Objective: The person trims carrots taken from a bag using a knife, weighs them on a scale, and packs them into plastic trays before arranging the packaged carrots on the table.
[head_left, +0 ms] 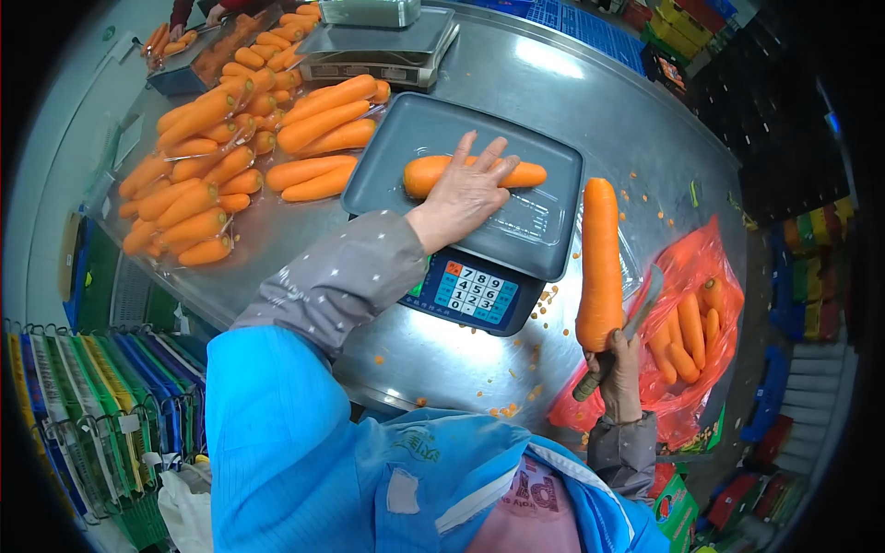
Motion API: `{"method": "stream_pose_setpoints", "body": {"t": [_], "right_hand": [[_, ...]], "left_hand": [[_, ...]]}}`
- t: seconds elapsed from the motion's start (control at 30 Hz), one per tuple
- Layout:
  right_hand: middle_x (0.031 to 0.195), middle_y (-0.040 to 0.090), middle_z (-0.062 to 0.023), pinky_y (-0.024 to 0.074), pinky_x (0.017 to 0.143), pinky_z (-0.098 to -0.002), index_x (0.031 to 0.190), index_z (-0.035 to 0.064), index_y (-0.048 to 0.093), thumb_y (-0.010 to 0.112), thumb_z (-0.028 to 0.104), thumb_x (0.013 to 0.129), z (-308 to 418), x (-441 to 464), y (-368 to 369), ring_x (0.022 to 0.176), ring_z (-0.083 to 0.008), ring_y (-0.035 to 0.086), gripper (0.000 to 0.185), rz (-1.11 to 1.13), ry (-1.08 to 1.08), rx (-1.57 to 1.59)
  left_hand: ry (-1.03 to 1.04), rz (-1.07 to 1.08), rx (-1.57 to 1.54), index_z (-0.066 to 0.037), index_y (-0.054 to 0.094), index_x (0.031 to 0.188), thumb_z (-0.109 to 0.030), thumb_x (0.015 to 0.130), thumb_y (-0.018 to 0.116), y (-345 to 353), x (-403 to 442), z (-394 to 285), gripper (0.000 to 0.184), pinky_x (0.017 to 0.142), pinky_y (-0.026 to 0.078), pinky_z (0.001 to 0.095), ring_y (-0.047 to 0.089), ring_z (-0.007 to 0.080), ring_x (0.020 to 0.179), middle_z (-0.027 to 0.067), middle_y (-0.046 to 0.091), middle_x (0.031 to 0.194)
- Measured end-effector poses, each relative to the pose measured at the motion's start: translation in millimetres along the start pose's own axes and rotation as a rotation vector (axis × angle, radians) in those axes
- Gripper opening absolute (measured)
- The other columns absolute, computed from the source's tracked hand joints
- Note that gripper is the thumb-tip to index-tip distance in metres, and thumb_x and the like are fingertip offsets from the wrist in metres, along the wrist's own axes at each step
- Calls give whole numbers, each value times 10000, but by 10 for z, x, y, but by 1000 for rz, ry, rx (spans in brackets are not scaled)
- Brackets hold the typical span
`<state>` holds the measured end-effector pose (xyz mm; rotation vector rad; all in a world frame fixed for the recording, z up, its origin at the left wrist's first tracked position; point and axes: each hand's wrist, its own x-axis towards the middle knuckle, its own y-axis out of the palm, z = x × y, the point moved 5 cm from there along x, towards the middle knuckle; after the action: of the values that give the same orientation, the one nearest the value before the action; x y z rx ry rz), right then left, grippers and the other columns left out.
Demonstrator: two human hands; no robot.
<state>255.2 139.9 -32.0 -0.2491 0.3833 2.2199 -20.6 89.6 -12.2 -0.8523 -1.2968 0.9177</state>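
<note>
My left hand [466, 198] lies across a carrot [525, 175] on the grey pan [406, 120] of a digital scale, its fingers spread over the carrot. A clear plastic tray [544, 221] seems to sit under that carrot. In my right hand [622, 373], a large carrot [601, 263] stands upright by its lower end, to the right of the scale. The same hand holds a knife [652, 293], its curved blade pointing up and away. The scale's keypad [475, 293] faces me.
Wrapped carrots [189, 203] are piled at the left, with loose ones [327, 120] beside the pan. A second scale [378, 46] stands behind. A red plastic bag [714, 369] with carrots lies at the right. Orange scraps [507, 410] dot the metal table. Another person's hand [217, 14] shows far left.
</note>
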Motion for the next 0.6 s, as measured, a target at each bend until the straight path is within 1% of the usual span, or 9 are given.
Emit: {"method": "stream_pose_setpoints", "body": {"t": [0.03, 0.07, 0.13, 0.17, 0.23, 0.27, 0.33, 0.43, 0.6], "right_hand": [[696, 534, -50, 345, 402, -174, 1106, -27, 483, 699, 450, 729, -8, 5, 0, 467, -71, 457, 645, 11, -9, 11], [692, 532, -51, 344, 401, -175, 1094, -25, 486, 695, 451, 734, -5, 10, -5, 467, -72, 456, 632, 20, -17, 21], [691, 532, -52, 345, 402, -176, 1094, -25, 485, 692, 451, 737, 7, 11, -8, 469, -74, 457, 630, 13, -25, 8], [690, 531, -52, 345, 402, -176, 1093, -25, 483, 689, 451, 741, 11, -2, -14, 470, -76, 459, 627, 8, -30, 0], [690, 532, -53, 346, 402, -176, 1093, -24, 482, 688, 451, 741, 20, -8, -35, 471, -76, 460, 626, 2, -32, -11], [691, 532, -54, 346, 402, -177, 1093, -23, 480, 687, 451, 742, 18, -11, -41, 473, -77, 462, 625, 0, -35, -19], [694, 533, -54, 346, 402, -177, 1093, -24, 480, 689, 452, 740, -1, -16, -55, 475, -77, 463, 629, -8, -29, -6], [701, 536, -55, 347, 402, -177, 1095, -27, 480, 693, 453, 736, -48, 4, -59, 477, -77, 464, 635, -11, -21, 17], [708, 537, -55, 351, 407, -178, 1108, -35, 479, 697, 451, 733, -44, -1, -56, 476, -77, 463, 652, -13, -13, 29]], "left_hand": [[49, 51, 97, -130, 660, 774, -168, 754, 558, 84, 30, -14, 111, 1020, 182, 563, 352, 279, 1239, 90, 479, 1219], [45, 47, 91, -130, 660, 774, -168, 754, 558, 132, 42, -2, 111, 1020, 182, 563, 352, 279, 1239, 90, 479, 1219], [31, 81, 73, -138, 658, 747, -173, 740, 565, 167, 65, 20, 100, 1036, 122, 600, 288, 293, 1290, 79, 459, 1259], [34, 83, 68, -138, 658, 747, -173, 740, 565, 180, 51, 25, 100, 1036, 122, 600, 288, 293, 1290, 79, 459, 1259], [-24, -5, -151, -136, 655, 738, -172, 723, 595, 142, 8, 84, 71, 998, 142, 647, 273, 303, 1290, 79, 462, 1250], [-19, -1, -151, -136, 655, 738, -172, 723, 595, 130, -10, 77, 71, 998, 142, 647, 273, 303, 1290, 79, 462, 1250], [-60, -37, -178, -136, 650, 733, -173, 690, 647, 56, -62, 66, 56, 974, 144, 679, 273, 316, 1285, 82, 458, 1250], [-64, -1, -217, -133, 649, 733, -170, 657, 693, 102, -85, 20, 96, 966, 145, 687, 266, 323, 1284, 86, 440, 1262], [-94, 66, -280, -133, 652, 724, -166, 645, 711, 118, -84, 32, 104, 955, 155, 698, 238, 331, 1294, 88, 396, 1300]]}}
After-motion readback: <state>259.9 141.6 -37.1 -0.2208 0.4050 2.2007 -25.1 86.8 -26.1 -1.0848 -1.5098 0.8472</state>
